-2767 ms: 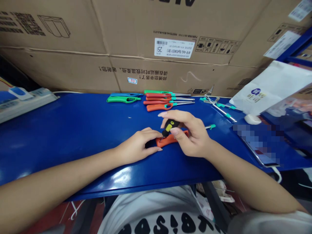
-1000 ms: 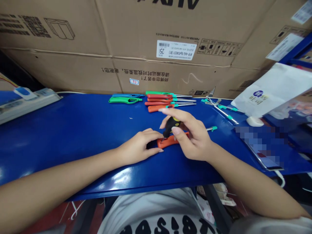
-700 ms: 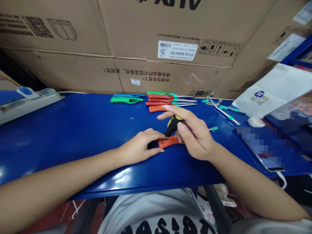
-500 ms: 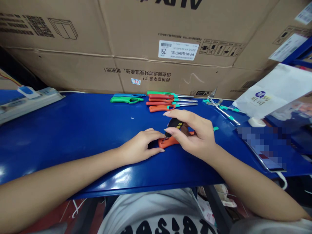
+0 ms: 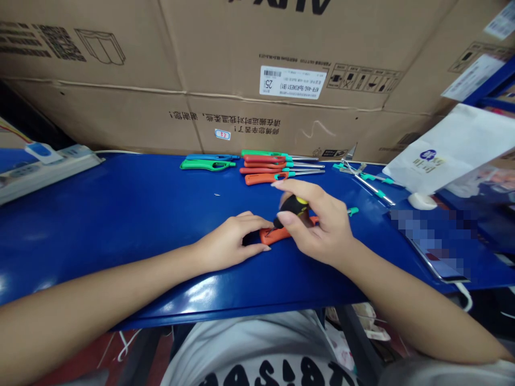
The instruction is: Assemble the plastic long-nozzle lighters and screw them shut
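An orange lighter (image 5: 277,234) with a long handle lies on the blue table in front of me. My left hand (image 5: 235,240) pinches its left end between thumb and fingers. Above it, my right hand (image 5: 322,220) is closed around a short black and yellow screwdriver (image 5: 293,208), tilted with its tip on the lighter's handle near the left end. The right hand hides the middle of the lighter; a green piece (image 5: 353,211) shows beyond the knuckles.
Behind my hands lie several red and orange lighters (image 5: 263,178) and green and blue handles (image 5: 207,164). Metal tubes with green parts (image 5: 374,190) lie to the right, near a phone (image 5: 432,246) and white paper bag (image 5: 450,150). A power strip (image 5: 52,171) sits left; a cardboard box (image 5: 225,59) stands behind.
The screwdriver has turned in my right hand, with more yellow showing at its top, and the fingers have shifted slightly. My left hand keeps its hold on the lighter.
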`<state>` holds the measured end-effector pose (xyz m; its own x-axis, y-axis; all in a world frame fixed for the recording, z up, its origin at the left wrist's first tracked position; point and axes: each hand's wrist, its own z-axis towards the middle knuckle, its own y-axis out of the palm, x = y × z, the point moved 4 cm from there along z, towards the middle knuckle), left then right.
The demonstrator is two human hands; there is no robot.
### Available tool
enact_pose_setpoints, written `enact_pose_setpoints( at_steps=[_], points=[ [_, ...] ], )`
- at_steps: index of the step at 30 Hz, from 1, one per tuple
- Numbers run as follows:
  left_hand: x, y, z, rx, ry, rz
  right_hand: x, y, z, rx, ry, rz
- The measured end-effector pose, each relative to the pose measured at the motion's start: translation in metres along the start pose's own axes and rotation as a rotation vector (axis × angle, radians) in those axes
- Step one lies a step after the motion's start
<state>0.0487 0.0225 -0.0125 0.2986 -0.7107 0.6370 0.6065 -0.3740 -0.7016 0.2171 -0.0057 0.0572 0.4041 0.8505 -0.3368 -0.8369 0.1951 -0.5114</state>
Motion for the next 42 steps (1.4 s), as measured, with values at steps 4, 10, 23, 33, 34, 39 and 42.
enact_pose_setpoints(
  at_steps=[4, 10, 23, 33, 34, 39, 42],
  points=[
    [-0.002, 0.002, -0.001, -0.003, 0.001, 0.009, -0.004, 0.005, 0.000, -0.145, 0.063, 0.130],
    [-0.001, 0.001, 0.000, -0.001, -0.001, -0.013, -0.011, -0.002, 0.003, 0.020, -0.032, -0.119],
    [-0.001, 0.000, -0.001, 0.002, -0.004, -0.009, -0.007, -0.002, 0.002, 0.053, -0.016, -0.049],
    [-0.001, 0.000, 0.000, 0.001, -0.012, -0.010, -0.005, -0.003, 0.003, 0.060, -0.065, -0.051],
    [-0.001, 0.000, 0.000, 0.001, -0.013, -0.010, -0.003, -0.001, 0.003, -0.001, -0.017, -0.003],
    [0.000, 0.000, 0.000, 0.008, 0.003, 0.006, -0.002, 0.002, 0.001, -0.059, -0.036, 0.038],
    [0.000, 0.000, 0.000, 0.006, 0.000, 0.011, -0.001, 0.000, 0.001, -0.007, -0.051, -0.043]
  ],
)
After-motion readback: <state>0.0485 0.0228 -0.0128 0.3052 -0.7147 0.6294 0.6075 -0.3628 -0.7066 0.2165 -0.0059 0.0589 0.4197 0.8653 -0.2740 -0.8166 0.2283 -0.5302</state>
